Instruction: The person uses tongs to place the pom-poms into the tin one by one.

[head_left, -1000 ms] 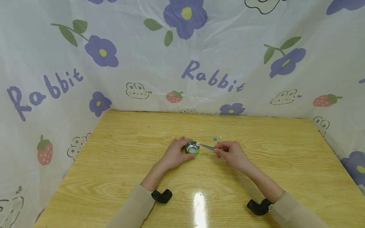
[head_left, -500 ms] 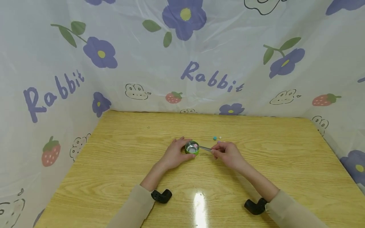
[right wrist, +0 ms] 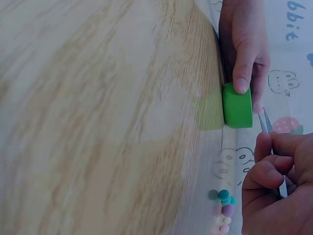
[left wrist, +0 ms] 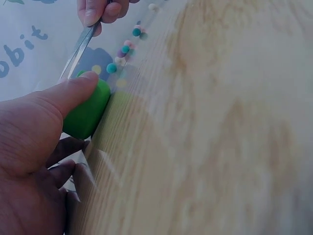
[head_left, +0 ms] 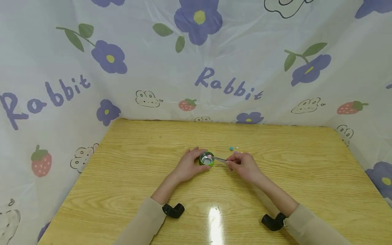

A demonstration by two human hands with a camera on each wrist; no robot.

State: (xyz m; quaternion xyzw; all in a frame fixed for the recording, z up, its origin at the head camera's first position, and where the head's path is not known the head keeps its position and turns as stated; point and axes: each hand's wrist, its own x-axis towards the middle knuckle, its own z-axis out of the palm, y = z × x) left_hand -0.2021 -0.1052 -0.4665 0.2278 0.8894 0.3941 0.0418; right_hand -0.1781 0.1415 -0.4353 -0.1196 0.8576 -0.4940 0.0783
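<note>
A small round green bowl [head_left: 207,165] with a shiny metal inside stands on the wooden table. My left hand [head_left: 186,166] grips its side, with the thumb [left wrist: 73,95] along the near wall. From the right, my right hand [head_left: 245,166] pinches a pair of metal tweezers [head_left: 220,159] between thumb and fingers. At the tweezer tips is a pink ball [head_left: 209,156], over the bowl's opening; the right wrist view shows this pink ball [right wrist: 258,108] just above the rim. Whether the tips still squeeze it is too small to tell.
Several small balls lie beyond the right hand, among them a blue ball [head_left: 231,148], a white ball [head_left: 237,148] and a purple ball [head_left: 235,152]. A patterned curtain [head_left: 165,68] hangs behind the wooden table [head_left: 141,190].
My right hand has moved slightly left, bringing the tweezers and pink ball from the bowl's right rim to over its opening. The left hand has stayed on the bowl.
</note>
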